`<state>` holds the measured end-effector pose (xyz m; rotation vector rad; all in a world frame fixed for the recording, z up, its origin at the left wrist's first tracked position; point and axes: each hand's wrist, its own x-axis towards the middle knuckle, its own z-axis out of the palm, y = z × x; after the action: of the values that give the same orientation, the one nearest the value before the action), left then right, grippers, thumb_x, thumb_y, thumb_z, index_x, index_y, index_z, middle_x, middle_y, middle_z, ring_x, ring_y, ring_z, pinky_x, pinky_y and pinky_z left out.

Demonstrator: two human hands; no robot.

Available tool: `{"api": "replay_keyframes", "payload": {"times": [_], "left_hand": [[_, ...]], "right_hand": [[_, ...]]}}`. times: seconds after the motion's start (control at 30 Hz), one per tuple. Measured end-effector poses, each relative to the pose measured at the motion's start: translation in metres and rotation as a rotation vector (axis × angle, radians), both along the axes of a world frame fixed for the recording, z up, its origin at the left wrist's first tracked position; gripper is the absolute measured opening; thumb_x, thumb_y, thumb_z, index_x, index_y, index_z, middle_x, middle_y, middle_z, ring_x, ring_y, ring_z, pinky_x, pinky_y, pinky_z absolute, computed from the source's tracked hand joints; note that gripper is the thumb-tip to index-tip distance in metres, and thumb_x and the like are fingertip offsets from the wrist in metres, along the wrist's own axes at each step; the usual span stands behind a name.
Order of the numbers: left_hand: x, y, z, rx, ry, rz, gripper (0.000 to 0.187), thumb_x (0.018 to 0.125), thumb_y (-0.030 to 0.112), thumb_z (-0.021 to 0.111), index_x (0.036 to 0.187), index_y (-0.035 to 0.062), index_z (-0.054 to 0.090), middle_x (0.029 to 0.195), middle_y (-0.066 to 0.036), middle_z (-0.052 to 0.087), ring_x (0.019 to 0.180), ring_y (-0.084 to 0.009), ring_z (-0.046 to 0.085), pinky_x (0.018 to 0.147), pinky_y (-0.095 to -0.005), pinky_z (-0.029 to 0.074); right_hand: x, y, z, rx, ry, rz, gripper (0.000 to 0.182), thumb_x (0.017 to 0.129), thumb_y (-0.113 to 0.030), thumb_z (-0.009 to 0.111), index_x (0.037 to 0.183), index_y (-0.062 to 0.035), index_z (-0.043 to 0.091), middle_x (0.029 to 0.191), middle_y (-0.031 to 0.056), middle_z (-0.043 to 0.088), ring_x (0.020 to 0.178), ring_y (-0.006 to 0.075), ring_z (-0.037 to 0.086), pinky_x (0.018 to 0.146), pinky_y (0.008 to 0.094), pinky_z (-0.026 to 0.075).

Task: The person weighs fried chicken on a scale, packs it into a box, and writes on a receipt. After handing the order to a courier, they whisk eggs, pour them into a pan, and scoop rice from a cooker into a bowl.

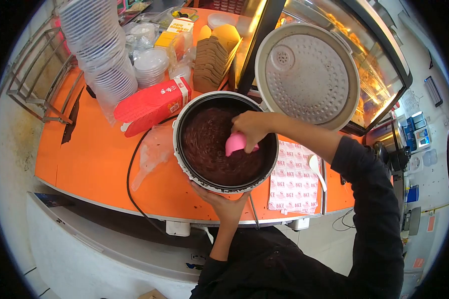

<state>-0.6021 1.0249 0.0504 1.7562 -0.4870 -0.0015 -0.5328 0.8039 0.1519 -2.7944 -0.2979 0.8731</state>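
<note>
A round cooker pot (176, 144) stands on the orange counter with its dimpled lid (309, 74) raised behind it. Dark reddish-brown contents (204, 134) fill much of the inside. My right hand (252, 128) reaches over the rim, its fingers closed on a pink scoop (236, 143) that rests in the contents. Against the front outside of the pot lies my left hand (225, 202), fingers spread along the lower wall; some fingertips are hidden beneath it.
Left of the pot are a red carton (152, 103), a plastic bag (154, 154), a black cable and stacked clear cups (100, 55). Brown cartons (212, 65) stand behind. Printed paper (292, 182) and a white spoon (316, 167) lie right, near a lit glass cabinet (379, 65).
</note>
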Motion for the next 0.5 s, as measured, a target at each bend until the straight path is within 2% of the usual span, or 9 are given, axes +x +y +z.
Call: {"api": "replay_keyframes", "payload": {"times": [0.13,0.27,0.33,0.37,0.43,0.5], "left_hand": [[0.0,0.003,0.0,0.037,0.003,-0.001,0.132,0.05,0.031,0.085,0.135,0.0012,-0.012,0.139,-0.025,-0.004,0.13,-0.0391,0.003,0.105,-0.0514,0.009],[0.002,0.004,0.0,0.064,-0.008,0.0,0.131,0.051,0.031,0.085,0.135,0.0008,-0.011,0.139,-0.025,-0.001,0.13,-0.0388,0.004,0.105,-0.0511,0.01],[0.004,0.009,-0.001,0.02,-0.048,-0.021,0.13,0.051,0.029,0.085,0.135,0.0009,-0.009,0.138,-0.024,0.0,0.13,-0.0379,0.006,0.105,-0.0505,0.011],[0.004,0.011,-0.004,0.024,-0.044,-0.022,0.13,0.051,0.029,0.085,0.135,0.0009,-0.009,0.138,-0.024,0.0,0.13,-0.0379,0.006,0.105,-0.0505,0.011],[0.005,0.015,-0.011,-0.043,-0.018,-0.033,0.127,0.052,0.026,0.085,0.135,0.0009,-0.008,0.139,-0.022,0.001,0.13,-0.036,0.007,0.106,-0.0495,0.01],[0.005,0.016,-0.008,0.004,-0.017,-0.04,0.126,0.052,0.025,0.085,0.135,0.0012,-0.007,0.139,-0.021,0.0,0.13,-0.0352,0.007,0.106,-0.049,0.01]], "right_hand": [[-0.001,0.016,-0.003,0.135,0.023,-0.001,0.047,0.046,-0.029,0.068,0.085,-0.0021,0.064,0.084,0.0184,0.057,0.084,0.0344,0.056,0.075,0.0395,0.044],[0.008,0.02,-0.001,0.135,0.039,0.022,0.047,0.047,-0.03,0.069,0.085,-0.0024,0.064,0.085,0.0182,0.057,0.083,0.0351,0.057,0.074,0.0401,0.045],[0.015,0.026,0.017,-0.108,0.074,0.063,0.047,0.047,-0.031,0.071,0.085,-0.0027,0.064,0.087,0.0177,0.058,0.079,0.0348,0.059,0.071,0.04,0.047],[0.016,0.03,0.024,-0.103,0.078,0.062,0.047,0.047,-0.031,0.071,0.085,-0.0027,0.064,0.087,0.0177,0.058,0.079,0.0348,0.059,0.071,0.04,0.047],[0.015,0.038,0.033,-0.303,-0.057,0.014,0.047,0.047,-0.03,0.073,0.083,-0.0021,0.064,0.09,0.0169,0.058,0.076,0.0337,0.06,0.067,0.0392,0.05],[0.007,0.04,0.024,-0.317,-0.141,0.027,0.046,0.046,-0.029,0.074,0.081,0.0,0.063,0.094,0.017,0.057,0.076,0.0324,0.061,0.066,0.0385,0.051]]}}
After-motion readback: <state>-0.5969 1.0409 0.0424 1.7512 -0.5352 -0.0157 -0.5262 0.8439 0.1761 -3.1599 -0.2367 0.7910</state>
